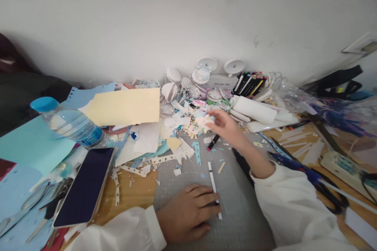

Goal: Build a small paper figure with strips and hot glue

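My left hand (191,211) lies palm down on the grey cutting mat (182,182), fingers spread. Its fingertips rest at a white marker (212,178) that lies lengthwise on the mat. Over a heap of paper scraps (188,125), my right hand (225,125) is closed, thumb and fingers curled together. A small pale paper piece (205,120) shows at its fingertips, blurred, so its exact shape is unclear. Below that hand, a black marker with a red end (213,142) lies on the mat.
A water bottle (73,123) and a phone (85,188) are on the left, near cream card (129,106). White round pieces (171,91) and a bundle of markers (250,84) stand by the wall. Scissors (312,176) and a power strip (347,170) lie right.
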Tool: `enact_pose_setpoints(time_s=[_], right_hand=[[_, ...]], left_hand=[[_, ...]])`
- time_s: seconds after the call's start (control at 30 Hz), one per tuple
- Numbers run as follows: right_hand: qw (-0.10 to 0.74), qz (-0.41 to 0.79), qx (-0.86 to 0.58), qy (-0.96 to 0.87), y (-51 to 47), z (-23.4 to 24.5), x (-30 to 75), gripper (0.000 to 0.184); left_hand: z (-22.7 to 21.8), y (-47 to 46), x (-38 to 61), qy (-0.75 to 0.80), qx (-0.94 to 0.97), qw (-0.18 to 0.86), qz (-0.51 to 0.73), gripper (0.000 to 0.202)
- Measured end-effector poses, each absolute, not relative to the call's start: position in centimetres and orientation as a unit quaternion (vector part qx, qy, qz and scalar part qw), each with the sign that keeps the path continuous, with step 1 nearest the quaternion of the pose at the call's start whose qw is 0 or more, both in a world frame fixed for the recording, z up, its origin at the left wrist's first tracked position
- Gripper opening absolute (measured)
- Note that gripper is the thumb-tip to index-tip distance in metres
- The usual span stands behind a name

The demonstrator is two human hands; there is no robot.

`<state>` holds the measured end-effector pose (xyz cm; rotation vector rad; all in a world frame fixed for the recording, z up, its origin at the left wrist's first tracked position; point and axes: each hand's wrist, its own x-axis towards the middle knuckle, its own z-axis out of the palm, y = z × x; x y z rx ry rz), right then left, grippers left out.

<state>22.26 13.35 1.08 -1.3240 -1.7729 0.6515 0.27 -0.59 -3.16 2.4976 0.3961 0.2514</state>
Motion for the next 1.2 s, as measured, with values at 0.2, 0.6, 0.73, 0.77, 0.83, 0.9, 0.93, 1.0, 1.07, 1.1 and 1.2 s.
enact_pose_setpoints(time_s=[0.2,0.6,0.73,0.77,0.83,0.9,0.93,1.0,1.07,1.1,1.2], right_hand=[[0.275,0.27,-0.551,-0.74,13.7,-2.2,19.2,0.031],[0.25,0.202,-0.561,-0.763,12.8,-3.0,19.0,0.034],[0.255,0.185,-0.546,-0.777,12.0,-2.7,18.8,0.036],[0.259,0.181,-0.542,-0.779,11.7,-2.5,18.8,0.034],[0.267,0.175,-0.532,-0.784,11.2,-2.2,18.8,0.031],[0.276,0.173,-0.523,-0.788,10.9,-1.9,18.8,0.029],[0.282,0.172,-0.521,-0.787,10.9,-1.7,18.9,0.029],[0.298,0.169,-0.524,-0.779,11.3,-1.2,19.2,0.031],[0.324,0.159,-0.535,-0.764,12.4,-0.5,19.6,0.035],[0.339,0.151,-0.541,-0.755,13.2,-0.2,19.8,0.037],[0.378,0.122,-0.553,-0.732,16.4,0.7,20.2,0.043]], left_hand=[[-3.4,-0.5,0.2,0.142,0.942,0.291,0.091,0.05],[-3.3,-0.5,0.2,0.139,0.94,0.295,0.098,0.049],[-3.5,-0.6,0.3,0.139,0.94,0.294,0.104,0.051],[-3.5,-0.6,0.3,0.139,0.94,0.294,0.102,0.051],[-3.5,-0.6,0.3,0.138,0.941,0.293,0.099,0.05],[-3.4,-0.6,0.3,0.139,0.941,0.291,0.1,0.049],[-3.4,-0.6,0.3,0.14,0.941,0.291,0.103,0.049],[-3.5,-0.6,0.3,0.141,0.94,0.291,0.105,0.048],[-3.5,-0.6,0.3,0.141,0.941,0.29,0.104,0.049],[-3.5,-0.6,0.3,0.141,0.941,0.291,0.103,0.049],[-3.4,-0.6,0.3,0.141,0.942,0.288,0.099,0.049]])
